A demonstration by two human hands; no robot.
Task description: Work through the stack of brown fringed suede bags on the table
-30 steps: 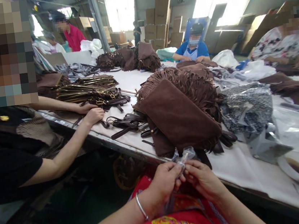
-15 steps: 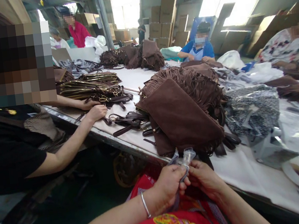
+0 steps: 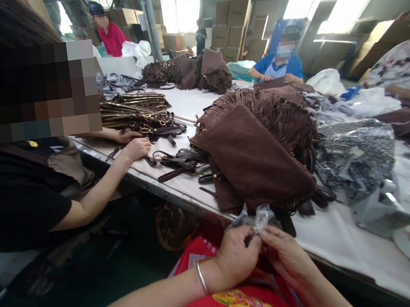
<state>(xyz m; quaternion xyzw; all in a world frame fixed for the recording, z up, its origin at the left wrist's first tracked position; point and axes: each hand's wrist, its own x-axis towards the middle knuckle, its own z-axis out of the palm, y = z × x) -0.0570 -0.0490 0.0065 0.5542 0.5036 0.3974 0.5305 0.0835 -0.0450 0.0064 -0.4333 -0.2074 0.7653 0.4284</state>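
Observation:
Both of my hands meet over my lap at the table's near edge. My left hand (image 3: 239, 253), with a silver bangle at its wrist, is closed on clear plastic wrapping (image 3: 262, 216). My right hand (image 3: 284, 249) pinches the same crumpled plastic from the other side. Something dark shows between the fingers, too covered to name. Just beyond the hands lies a flat brown bag (image 3: 260, 159) on top of a pile of brown fringed bags (image 3: 279, 124). Dark straps with metal clips (image 3: 181, 161) lie to its left.
At the left, a co-worker's hands (image 3: 134, 144) rest by stacked bags with gold zips (image 3: 135, 107). To the right are a bundle in clear plastic (image 3: 357, 149), a metal tape dispenser (image 3: 384, 213) and a roll of tape (image 3: 406, 243). Other people work across the table.
The view has shifted slightly, so the table contents appear further right. My left fingers have curled further over the plastic; both hands stay together on it.

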